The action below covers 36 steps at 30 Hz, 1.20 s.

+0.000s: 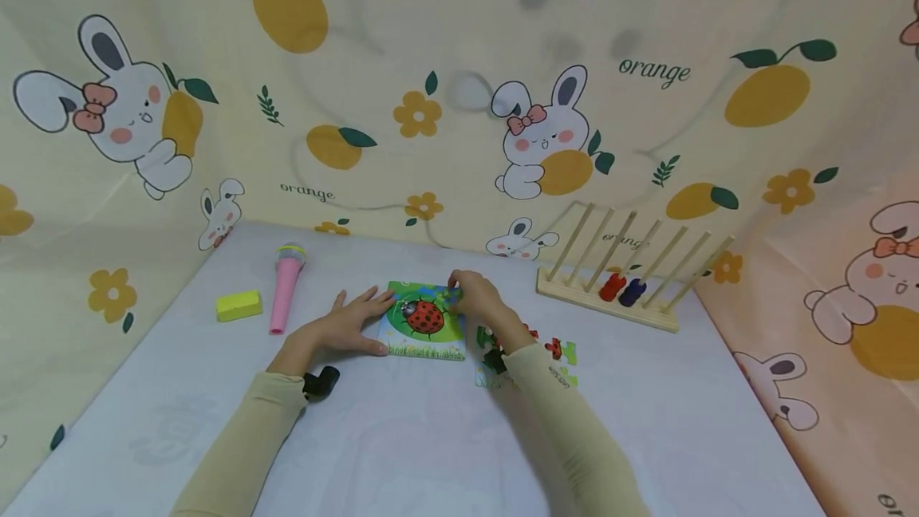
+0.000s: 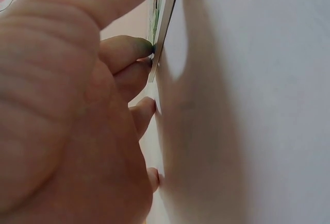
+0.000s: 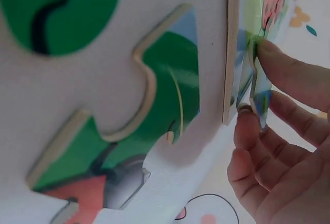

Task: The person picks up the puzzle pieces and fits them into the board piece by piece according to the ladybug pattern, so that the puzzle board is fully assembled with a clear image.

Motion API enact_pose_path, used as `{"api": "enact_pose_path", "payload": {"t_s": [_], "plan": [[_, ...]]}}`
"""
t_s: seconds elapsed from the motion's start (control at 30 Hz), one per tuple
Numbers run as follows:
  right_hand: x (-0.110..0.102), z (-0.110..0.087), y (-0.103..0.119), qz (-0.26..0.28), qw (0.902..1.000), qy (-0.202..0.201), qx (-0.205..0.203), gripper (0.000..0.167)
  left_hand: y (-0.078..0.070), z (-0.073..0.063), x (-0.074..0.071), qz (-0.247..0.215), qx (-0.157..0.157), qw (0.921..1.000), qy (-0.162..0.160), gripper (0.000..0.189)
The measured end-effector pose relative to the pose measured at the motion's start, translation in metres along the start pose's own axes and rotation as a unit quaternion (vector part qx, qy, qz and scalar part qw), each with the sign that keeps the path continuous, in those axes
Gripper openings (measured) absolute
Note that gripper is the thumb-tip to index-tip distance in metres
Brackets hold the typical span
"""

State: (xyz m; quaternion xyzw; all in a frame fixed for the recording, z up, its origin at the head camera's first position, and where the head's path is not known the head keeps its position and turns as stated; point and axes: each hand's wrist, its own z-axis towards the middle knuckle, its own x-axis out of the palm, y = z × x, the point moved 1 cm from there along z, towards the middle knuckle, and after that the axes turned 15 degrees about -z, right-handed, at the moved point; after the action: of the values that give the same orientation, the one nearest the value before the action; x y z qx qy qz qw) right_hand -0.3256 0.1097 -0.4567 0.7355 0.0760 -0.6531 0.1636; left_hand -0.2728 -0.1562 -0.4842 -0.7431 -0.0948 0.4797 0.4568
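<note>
A ladybug puzzle board (image 1: 424, 348) lies on the white table in front of me. My left hand (image 1: 349, 325) rests at its left side with fingers spread; in the left wrist view, fingertips (image 2: 147, 47) touch the board's edge. At the far right corner, my right hand (image 1: 479, 300) pinches a puzzle piece (image 3: 262, 98) between thumb and fingers. That piece stands tilted, right at the board's surface in the right wrist view. Loose puzzle pieces (image 1: 570, 353) lie right of the board, partly hidden under my right forearm. One of them, a green piece (image 3: 178, 74), shows close up.
A pink toy microphone (image 1: 285, 297) and a yellow block (image 1: 239, 306) lie to the left. At the back right stands a wooden rack (image 1: 560, 291) with upright pegs, carrying a red figure (image 1: 612, 288) and a dark blue figure (image 1: 633, 293). Patterned cloth (image 1: 445, 22) hangs behind the table.
</note>
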Motion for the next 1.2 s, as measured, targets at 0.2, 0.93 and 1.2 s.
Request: {"api": "enact_pose_path", "payload": {"t_s": [0.2, 0.93, 1.2], "plan": [[0.000, -0.004, 0.002, -0.049, 0.9985, -0.016, -0.019, 0.046, 0.000, 0.001, 0.000, 0.003, -0.003, 1.0000, 0.001, 0.096], [-0.009, -0.001, 0.007, -0.178, 0.9820, -0.004, -0.063, 0.037, 0.003, 0.000, 0.001, 0.000, 0.000, 1.0000, 0.000, 0.097], [-0.006, 0.003, 0.008, -0.186, 0.9801, -0.010, -0.067, 0.039, 0.002, 0.000, 0.001, 0.001, 0.001, 1.0000, -0.002, 0.097]]}}
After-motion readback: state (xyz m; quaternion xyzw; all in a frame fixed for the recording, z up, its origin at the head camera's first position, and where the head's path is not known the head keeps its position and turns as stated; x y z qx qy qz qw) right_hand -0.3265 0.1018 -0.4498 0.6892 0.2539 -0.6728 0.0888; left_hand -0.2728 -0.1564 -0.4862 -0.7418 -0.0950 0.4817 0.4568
